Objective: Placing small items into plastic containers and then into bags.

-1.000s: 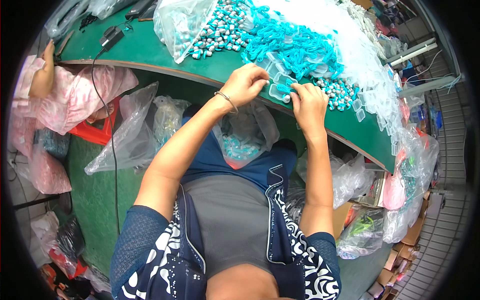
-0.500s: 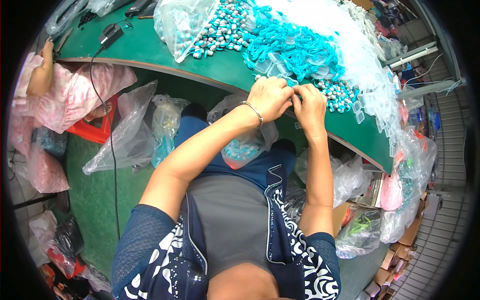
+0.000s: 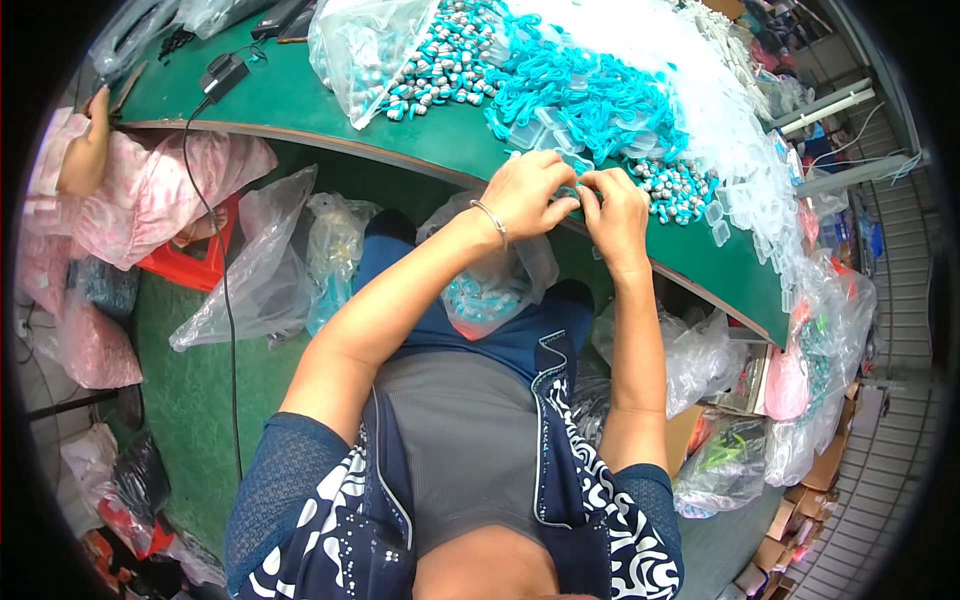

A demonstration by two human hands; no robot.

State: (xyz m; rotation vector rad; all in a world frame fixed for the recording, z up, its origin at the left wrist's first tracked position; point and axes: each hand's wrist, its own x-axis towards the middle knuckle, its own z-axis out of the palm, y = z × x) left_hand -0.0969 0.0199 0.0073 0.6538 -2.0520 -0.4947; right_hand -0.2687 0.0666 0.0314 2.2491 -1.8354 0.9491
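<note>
Fingers (image 3: 562, 196) of both hands pressed together, pinching small turquoise piece (image 3: 578, 190) at near edge of table (image 3: 420, 140), centre frame. Left hand (image 3: 530, 195) since a second ago slides right, meets right hand (image 3: 612, 215). Piece now worked two-handed, beside turquoise pile (image 3: 590, 95).

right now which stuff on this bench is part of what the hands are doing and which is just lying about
In hand:
- left hand and right hand, pinching a small clear piece
- teal cord pile
- small clear cases
- teal-and-grey parts

Lying about:
- black adapter and cable
- clear bags under the table
</note>
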